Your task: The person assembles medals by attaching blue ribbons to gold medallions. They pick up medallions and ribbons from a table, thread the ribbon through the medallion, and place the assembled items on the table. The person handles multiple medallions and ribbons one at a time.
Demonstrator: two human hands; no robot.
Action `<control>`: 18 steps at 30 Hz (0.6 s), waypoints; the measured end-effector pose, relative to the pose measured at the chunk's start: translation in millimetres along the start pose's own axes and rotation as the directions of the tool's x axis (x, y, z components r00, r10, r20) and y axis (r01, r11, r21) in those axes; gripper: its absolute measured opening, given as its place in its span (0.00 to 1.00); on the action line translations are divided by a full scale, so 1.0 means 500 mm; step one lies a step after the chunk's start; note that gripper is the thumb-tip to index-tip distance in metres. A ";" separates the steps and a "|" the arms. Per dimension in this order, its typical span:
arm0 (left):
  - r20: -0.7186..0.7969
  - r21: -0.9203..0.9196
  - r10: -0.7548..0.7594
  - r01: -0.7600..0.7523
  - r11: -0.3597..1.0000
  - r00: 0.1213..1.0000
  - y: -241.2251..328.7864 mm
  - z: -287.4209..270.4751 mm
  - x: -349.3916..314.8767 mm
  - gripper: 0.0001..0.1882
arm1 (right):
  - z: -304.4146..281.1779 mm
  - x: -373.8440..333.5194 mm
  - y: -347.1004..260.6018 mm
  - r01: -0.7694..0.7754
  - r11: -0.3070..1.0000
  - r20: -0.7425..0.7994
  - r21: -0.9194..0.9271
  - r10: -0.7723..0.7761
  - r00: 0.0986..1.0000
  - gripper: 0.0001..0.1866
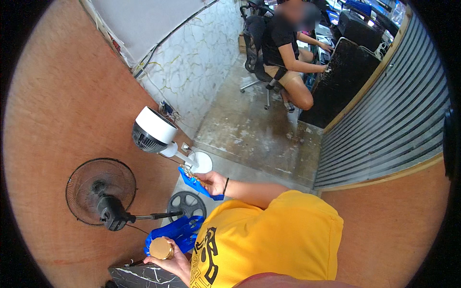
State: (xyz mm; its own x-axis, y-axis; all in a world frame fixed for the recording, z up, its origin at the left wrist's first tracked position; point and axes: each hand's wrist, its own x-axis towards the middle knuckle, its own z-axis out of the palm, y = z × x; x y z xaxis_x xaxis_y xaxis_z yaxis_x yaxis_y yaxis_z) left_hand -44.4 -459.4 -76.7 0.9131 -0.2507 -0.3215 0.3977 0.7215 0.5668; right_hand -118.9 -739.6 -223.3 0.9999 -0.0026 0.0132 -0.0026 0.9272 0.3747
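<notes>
In my left hand (178, 263), low in the view, is a thick round gold disc (161, 248) that looks like a stack of medals, its face turned up. Wide blue ribbons (180, 231) spread in loops just beyond that hand. My right hand (212, 182), with a dark band at the wrist, is closed round a blue ribbon (201, 188) with small gold pieces (188, 174) along its far side. The fingers partly hide these pieces, so their exact shape cannot be made out.
A black pedestal fan (101, 192) stands left, its round base (186, 207) between my hands. Beyond is a white fan (156, 129). A black marble-patterned surface (144, 277) lies below my left hand. A person (288, 53) sits at a dark desk (343, 81), beside a corrugated partition (384, 120).
</notes>
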 end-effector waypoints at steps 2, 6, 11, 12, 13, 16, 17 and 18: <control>-0.034 0.041 0.052 -0.051 0.998 0.998 0.006 0.019 -0.007 0.37 | -0.036 -0.001 0.011 0.014 1.000 -0.120 0.008 -0.013 0.993 0.22; -0.060 0.076 0.084 -0.079 0.994 0.995 0.007 0.037 -0.015 0.35 | -0.061 -0.005 0.034 -0.115 0.992 -0.033 -0.048 0.113 0.993 0.19; 0.075 0.007 0.025 -0.026 1.000 0.997 0.007 0.038 -0.021 0.34 | -0.026 0.001 0.047 -0.185 0.981 0.026 -0.066 0.187 0.982 0.18; 0.103 0.008 0.016 -0.017 1.000 0.995 0.006 0.037 -0.024 0.34 | -0.020 0.002 0.048 -0.212 0.976 0.067 -0.057 0.216 0.974 0.18; 0.153 -0.003 0.001 -0.001 1.000 0.988 0.004 0.038 -0.027 0.34 | -0.014 0.002 0.049 -0.230 0.972 0.078 -0.051 0.233 0.969 0.18; 0.215 -0.035 -0.048 0.057 0.998 0.975 0.003 0.044 -0.034 0.31 | -0.007 0.004 0.052 -0.199 0.978 0.017 -0.071 0.200 0.980 0.18; 0.220 -0.041 -0.053 0.063 0.997 0.974 0.001 0.045 -0.037 0.30 | -0.007 0.005 0.054 -0.178 0.981 -0.027 -0.081 0.176 0.984 0.18; 0.189 -0.059 -0.057 0.069 0.996 0.980 -0.002 0.047 -0.040 0.29 | -0.007 0.005 0.055 -0.163 0.982 -0.023 -0.095 0.162 0.987 0.17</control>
State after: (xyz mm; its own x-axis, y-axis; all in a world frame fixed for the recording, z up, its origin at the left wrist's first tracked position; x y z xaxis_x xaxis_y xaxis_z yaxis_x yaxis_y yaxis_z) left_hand -60.8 -470.0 -53.0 0.8897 -0.4083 -0.2042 0.4535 0.7392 0.4979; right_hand -116.5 -712.5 -216.2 0.9863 0.1564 0.0520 -0.1648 0.9464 0.2779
